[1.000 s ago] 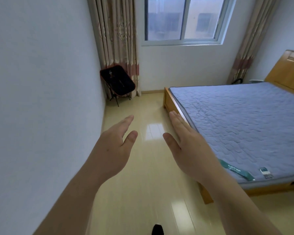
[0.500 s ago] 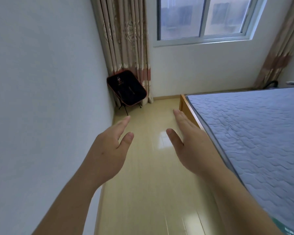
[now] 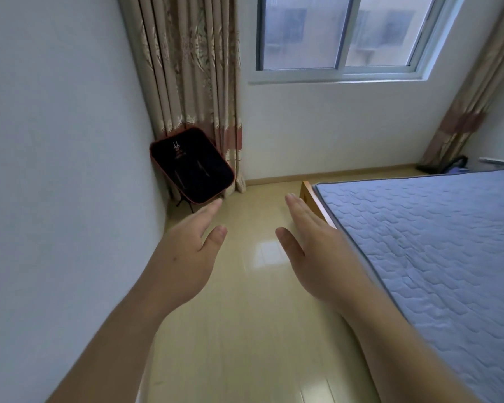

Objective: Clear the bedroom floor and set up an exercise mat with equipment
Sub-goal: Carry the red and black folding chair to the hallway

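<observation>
**Two flat grips held out over the bedroom floor**

Left grip (image 3: pixel 186 257): out in front, back of it facing up. Fingers straight and close together, thumb sticking out to the side. Holding nothing, touching nothing. Longest finger pointing toward the chair (image 3: pixel 192 167), its tip just under the chair in the picture but well short of it.

Right grip (image 3: pixel 317 251): the same way. Flat, fingers straight, thumb out toward the left grip. Holding nothing. Up in the air, next to the near edge of the bed (image 3: pixel 434 257).

A gap between the two grips, with a bright shiny patch of floor (image 3: pixel 259 330) showing through.

Floor: pale yellow wood, glossy. A long strip between the white wall (image 3: pixel 56 170) on the left and the bed on the right.

Chair: small, black with a red edge, thin black legs. Standing on the floor in the far left corner, close to the wall and right in front of the curtain (image 3: pixel 192 68). Far ahead of both grips.

Bed: blue quilted top on a wooden frame, filling the right side.

Window (image 3: pixel 338 33): high on the far wall, blurry grey buildings behind the glass. One more curtain at the far right, with something dark on the floor below it, too small to tell what.
</observation>
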### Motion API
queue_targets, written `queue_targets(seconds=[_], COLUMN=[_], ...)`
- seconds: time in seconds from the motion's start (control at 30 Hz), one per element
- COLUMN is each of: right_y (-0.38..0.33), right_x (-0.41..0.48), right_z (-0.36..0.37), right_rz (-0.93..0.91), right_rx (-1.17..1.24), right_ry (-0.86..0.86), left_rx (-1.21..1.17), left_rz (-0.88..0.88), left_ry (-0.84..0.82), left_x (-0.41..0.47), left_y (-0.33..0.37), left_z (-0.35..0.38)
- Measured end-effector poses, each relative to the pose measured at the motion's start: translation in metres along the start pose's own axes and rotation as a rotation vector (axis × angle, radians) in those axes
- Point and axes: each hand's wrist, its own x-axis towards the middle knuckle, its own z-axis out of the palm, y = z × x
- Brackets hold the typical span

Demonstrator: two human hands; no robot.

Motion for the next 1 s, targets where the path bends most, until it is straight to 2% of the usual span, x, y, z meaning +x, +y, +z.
queue_targets(seconds=[0.27, 0.47, 0.73, 1.0], right_y=[0.052, 0.128, 0.186, 0.232], right_x=[0.148, 0.295, 0.49, 0.675], right_z=[0.02, 0.043, 0.05, 0.09], right_rz=[0.07, 0.051, -0.084, -0.201], right_rx=[0.004, 0.039, 0.039, -0.019], right_ry=[0.037, 0.041, -0.07, -0.14], left_rx=[0.028, 0.038, 0.06, 0.001], left_rz=[0.054, 0.028, -0.083, -0.192], left_ry=[-0.053, -0.06, 0.031, 0.108], left_x=[0.179, 0.325, 0.495, 0.653], left_y=[-0.041, -0.072, -0.098, -0.166], left_z=[0.029, 0.071, 0.082, 0.108])
